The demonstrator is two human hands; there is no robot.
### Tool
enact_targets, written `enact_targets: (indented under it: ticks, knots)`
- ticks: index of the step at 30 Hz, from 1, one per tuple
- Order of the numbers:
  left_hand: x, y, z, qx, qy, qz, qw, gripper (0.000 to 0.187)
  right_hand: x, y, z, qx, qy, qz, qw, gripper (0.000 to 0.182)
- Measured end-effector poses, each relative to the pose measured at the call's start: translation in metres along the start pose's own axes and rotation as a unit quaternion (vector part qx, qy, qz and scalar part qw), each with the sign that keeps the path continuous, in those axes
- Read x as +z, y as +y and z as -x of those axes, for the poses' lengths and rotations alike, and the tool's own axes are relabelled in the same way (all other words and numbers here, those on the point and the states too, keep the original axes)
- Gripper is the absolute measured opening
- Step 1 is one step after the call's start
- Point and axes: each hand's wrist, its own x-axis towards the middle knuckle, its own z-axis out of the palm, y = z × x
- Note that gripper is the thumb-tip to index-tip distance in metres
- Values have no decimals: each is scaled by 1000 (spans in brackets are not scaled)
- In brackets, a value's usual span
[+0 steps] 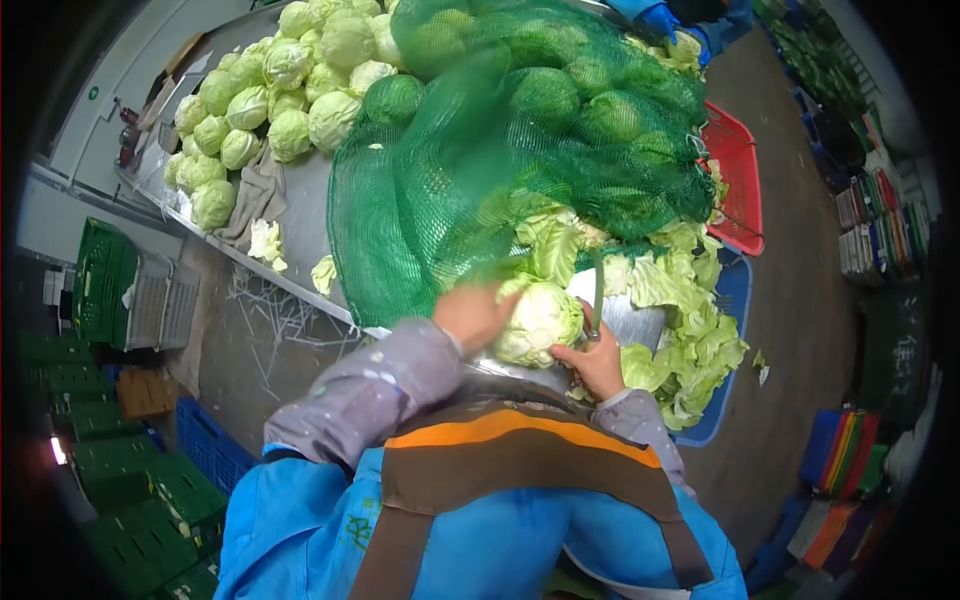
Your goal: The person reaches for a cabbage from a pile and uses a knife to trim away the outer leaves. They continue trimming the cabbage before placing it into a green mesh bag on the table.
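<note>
A pale green cabbage [540,322] sits at the near edge of the metal table, between my two hands. My left hand [476,318], blurred by motion, grips its left side, with the fingertips partly hidden at the leaves. On the other side my right hand [596,362] is closed around a knife [598,290] whose blade points away from me. My right thumb presses against the cabbage. Just beyond it lies a loose outer leaf [556,245]. A green mesh sack [440,190] full of cabbages spreads over the table behind.
Bare cabbages [290,80] are heaped at the back left, near a grey cloth [258,195]. Trimmed leaves [690,320] pile over a blue crate [735,290] on the right; a red basket [735,180] stands behind. Another person's blue-gloved hand [660,22] handles a cabbage at the far end.
</note>
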Motion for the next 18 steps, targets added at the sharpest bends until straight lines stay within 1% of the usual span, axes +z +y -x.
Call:
enact_targets:
  ticks: [2,3,4,5,6,7,8,9,10,11,12,13,14,15,16,17,18]
  knots:
    - [-13,-34,-30,-111,-7,-40,993,50,-5,-1,-7,-8,-41,1,999,81]
    - [-23,-55,-38,-86,26,-125,988,48,-7,-6,-10,-12,-40,-3,999,81]
    - [-31,-67,-42,-61,60,-208,974,46,-11,-16,-14,23,-80,5,997,82]
    - [-44,-57,-37,-61,36,-208,976,53,-16,-23,-19,59,-119,13,991,82]
    - [-51,-43,-25,78,69,-190,976,60,-21,-26,-27,60,-119,12,991,82]
    - [-56,-21,-12,217,96,-168,957,68,-28,-28,-36,73,-153,49,984,81]
    - [-58,-4,-5,270,-10,-81,959,89,-32,-31,-44,85,-186,86,975,80]
    - [-51,10,-8,378,0,-66,923,102,-29,-40,-49,124,-209,9,970,77]
    - [-41,13,-11,379,1,-64,923,102,-28,-40,-50,125,-208,11,970,77]
    - [-27,9,-16,283,-103,-55,952,106,-28,-41,-51,137,-196,24,971,75]
    - [-15,4,-21,182,-202,-46,961,109,-28,-44,-54,147,-184,38,971,74]
    - [-7,-3,-22,124,-198,5,972,111,-26,-45,-51,144,-181,39,972,74]
    - [-3,0,-14,128,-199,4,972,111,-21,-43,-36,92,-106,143,980,67]
    - [3,5,-3,84,-133,35,987,106,-16,-40,-19,40,-29,244,968,61]
    - [9,9,5,40,-66,66,995,101,-13,-38,-5,-11,49,342,938,55]
    - [16,11,9,75,-24,35,996,100,-10,-40,8,-8,39,357,933,52]
    - [19,13,9,79,-31,36,996,100,-10,-40,11,-2,43,357,933,52]
